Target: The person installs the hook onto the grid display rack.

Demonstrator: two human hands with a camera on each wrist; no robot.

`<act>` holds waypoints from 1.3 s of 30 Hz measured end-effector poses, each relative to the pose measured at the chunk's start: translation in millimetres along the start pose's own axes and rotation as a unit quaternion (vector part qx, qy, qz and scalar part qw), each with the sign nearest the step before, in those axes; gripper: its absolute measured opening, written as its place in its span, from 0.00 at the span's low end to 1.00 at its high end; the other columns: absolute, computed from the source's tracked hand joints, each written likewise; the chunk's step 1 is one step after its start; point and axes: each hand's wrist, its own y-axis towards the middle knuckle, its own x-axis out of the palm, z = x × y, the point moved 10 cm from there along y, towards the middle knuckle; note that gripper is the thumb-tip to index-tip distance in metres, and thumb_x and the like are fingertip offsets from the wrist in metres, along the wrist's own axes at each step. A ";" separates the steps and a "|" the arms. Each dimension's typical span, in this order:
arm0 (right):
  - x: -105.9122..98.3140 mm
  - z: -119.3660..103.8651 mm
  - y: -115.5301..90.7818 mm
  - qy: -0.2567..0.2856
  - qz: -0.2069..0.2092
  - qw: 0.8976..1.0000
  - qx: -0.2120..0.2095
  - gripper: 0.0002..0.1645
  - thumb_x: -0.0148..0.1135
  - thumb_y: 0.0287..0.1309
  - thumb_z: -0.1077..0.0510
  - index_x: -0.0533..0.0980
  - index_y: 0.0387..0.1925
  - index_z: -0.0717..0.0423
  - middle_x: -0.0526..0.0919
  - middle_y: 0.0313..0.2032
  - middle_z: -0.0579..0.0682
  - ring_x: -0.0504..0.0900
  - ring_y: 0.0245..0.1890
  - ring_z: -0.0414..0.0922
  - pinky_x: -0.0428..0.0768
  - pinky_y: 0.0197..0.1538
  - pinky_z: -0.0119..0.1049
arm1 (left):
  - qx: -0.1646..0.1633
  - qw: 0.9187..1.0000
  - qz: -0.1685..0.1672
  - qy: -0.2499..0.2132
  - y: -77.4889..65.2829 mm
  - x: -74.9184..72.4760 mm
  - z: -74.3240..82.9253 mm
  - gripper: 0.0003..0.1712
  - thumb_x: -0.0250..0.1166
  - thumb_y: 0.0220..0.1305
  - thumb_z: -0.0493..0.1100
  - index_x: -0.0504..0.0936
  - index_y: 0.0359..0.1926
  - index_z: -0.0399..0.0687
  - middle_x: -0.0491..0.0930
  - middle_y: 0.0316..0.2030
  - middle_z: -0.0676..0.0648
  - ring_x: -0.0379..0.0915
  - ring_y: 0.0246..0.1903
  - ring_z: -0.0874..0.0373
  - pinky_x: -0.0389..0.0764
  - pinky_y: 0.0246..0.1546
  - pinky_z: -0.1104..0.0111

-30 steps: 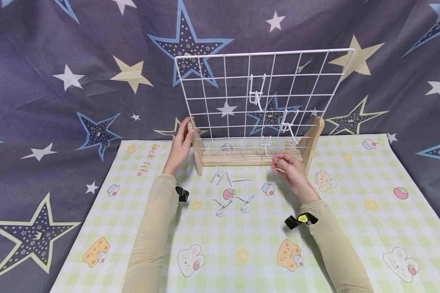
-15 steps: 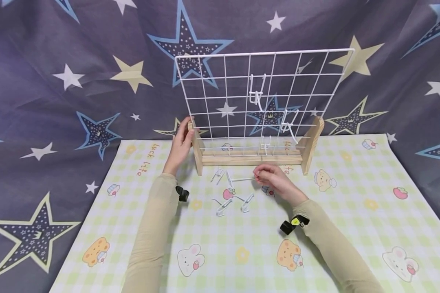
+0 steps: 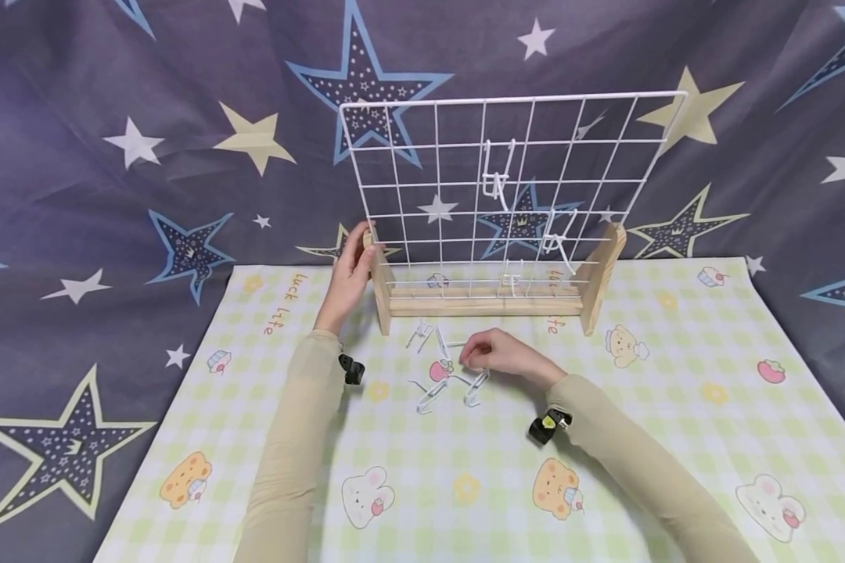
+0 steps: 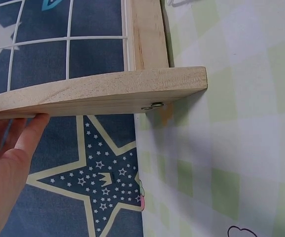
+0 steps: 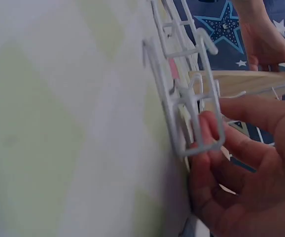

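Note:
A white wire grid panel [image 3: 458, 184] stands upright in a wooden base [image 3: 486, 306] at the back of the table. My left hand [image 3: 348, 277] grips the top of the base's left wooden end piece [image 4: 132, 94], fingertips behind it. My right hand [image 3: 503, 356], its fingers loosely bent, is low over several loose white wire hooks. One hook [image 5: 187, 98] overlaps its fingertips in the right wrist view; the head view shows that hook [image 3: 476, 387] just below the hand. Another hook [image 3: 442, 344] lies left of the fingertips, its long prong partly hidden by them.
Two more loose hooks lie nearby, one hook [image 3: 420, 335] by the base and one hook [image 3: 433, 395] towards the front. Three hooks hang on the grid, including an upper hook [image 3: 496, 184] and a right-hand hook [image 3: 558, 241]. A checked cloth [image 3: 253, 438] covers the table; a starry curtain [image 3: 183, 94] hangs behind.
My right hand has moved left and towards me, from the base's right part to the loose hooks. The left hand has stayed on the end piece.

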 end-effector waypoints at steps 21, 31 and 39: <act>9.2 -0.7 5.6 -0.077 0.011 0.994 0.074 0.12 0.70 0.42 0.66 0.80 0.33 0.59 0.80 0.19 0.43 0.74 0.20 0.37 0.70 0.27 0.29 | -0.005 1.000 -0.001 0.012 -1.1 -1.1 0.0 0.27 0.47 0.76 0.36 0.55 0.72 0.38 0.68 0.57 0.23 0.68 0.56 0.33 0.74 0.53 0.47; -10.1 -0.1 -3.7 -0.018 0.066 0.997 0.034 0.10 0.63 0.45 0.71 0.79 0.34 0.68 0.80 0.24 0.49 0.74 0.25 0.40 0.74 0.32 0.30 | -0.010 1.000 -0.004 -0.007 -1.0 0.7 -2.4 0.27 0.47 0.75 0.36 0.55 0.71 0.36 0.67 0.58 0.22 0.67 0.57 0.33 0.74 0.54 0.47; -34.6 -38.6 -26.0 0.021 0.119 0.992 -0.041 0.09 0.57 0.52 0.78 0.74 0.38 0.80 0.78 0.34 0.71 0.76 0.32 0.51 0.74 0.37 0.28 | -0.007 1.000 -0.006 -0.018 0.4 0.3 -1.0 0.26 0.47 0.75 0.36 0.56 0.71 0.37 0.67 0.57 0.22 0.67 0.56 0.34 0.71 0.54 0.42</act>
